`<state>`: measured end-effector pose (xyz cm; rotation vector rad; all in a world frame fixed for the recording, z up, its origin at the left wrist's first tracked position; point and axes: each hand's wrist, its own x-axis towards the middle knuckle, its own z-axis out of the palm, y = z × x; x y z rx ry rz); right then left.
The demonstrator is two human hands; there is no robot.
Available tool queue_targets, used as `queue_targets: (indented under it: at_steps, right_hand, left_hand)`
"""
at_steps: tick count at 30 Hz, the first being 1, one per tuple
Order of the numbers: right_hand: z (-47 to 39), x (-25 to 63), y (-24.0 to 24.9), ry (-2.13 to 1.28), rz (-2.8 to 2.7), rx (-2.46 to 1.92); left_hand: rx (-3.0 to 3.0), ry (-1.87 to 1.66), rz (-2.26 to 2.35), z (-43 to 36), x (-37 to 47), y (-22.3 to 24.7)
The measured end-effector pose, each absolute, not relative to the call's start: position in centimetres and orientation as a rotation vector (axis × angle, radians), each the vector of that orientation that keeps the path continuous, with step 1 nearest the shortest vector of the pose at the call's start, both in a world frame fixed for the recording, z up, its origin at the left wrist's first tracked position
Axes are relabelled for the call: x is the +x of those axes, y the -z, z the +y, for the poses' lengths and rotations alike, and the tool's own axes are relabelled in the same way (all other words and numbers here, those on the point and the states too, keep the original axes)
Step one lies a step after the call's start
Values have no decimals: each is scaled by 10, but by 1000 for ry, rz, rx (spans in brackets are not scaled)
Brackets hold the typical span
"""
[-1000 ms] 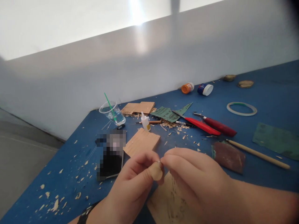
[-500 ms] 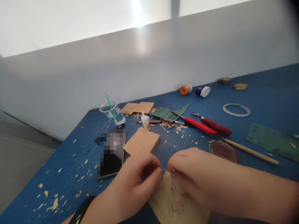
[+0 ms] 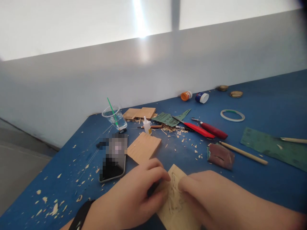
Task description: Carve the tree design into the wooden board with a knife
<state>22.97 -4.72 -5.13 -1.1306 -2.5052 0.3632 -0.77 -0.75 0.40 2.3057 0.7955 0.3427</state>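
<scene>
A pale wooden board (image 3: 172, 220) with dark pencil-like lines on it lies at the bottom centre, one corner pointing away from me. My left hand (image 3: 141, 188) curls over its left side, index finger and thumb bent towards each other above the drawn lines. From the right, my right hand (image 3: 203, 191) rests on the board with its fingers folded inward. Both hands are closed, and whatever is between their fingertips is hidden or too small to name. Just beyond my left hand lies a bare wooden block (image 3: 144, 147).
A phone (image 3: 114, 159) and a cup of water (image 3: 116, 118) stand left. Behind are a glue bottle (image 3: 147, 126), a red-handled knife (image 3: 199, 129), a red-handled tool (image 3: 213, 129) and green sandpaper (image 3: 168, 118). Folded sandpaper (image 3: 220, 156) and a wooden stick (image 3: 243, 153) lie right. Shavings litter the blue table.
Both hands have come lower, the right one most, baring the board's far corner and the folded sandpaper. The thin pale line between the fingertips no longer shows. The view has shifted slightly.
</scene>
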Motion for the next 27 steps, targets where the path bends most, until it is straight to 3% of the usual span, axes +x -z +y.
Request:
queue_targets:
  at_steps: [13, 18, 23, 27]
  right_hand:
    - [-53, 232, 65, -555, -2492, -1140]
    - [-54, 229, 68, -578, -2472, -1149]
    - [-55, 235, 45, -580, -2425, -1113]
    - [-51, 243, 20, -589, -2398, -1092]
  left_hand:
    - [2344, -208, 709, -8, -22, -7]
    - [2430, -182, 418, 2, -16, 10]
    - [2423, -265, 250, 13, -7, 17]
    - [2461, -235, 514, 1, -9, 7]
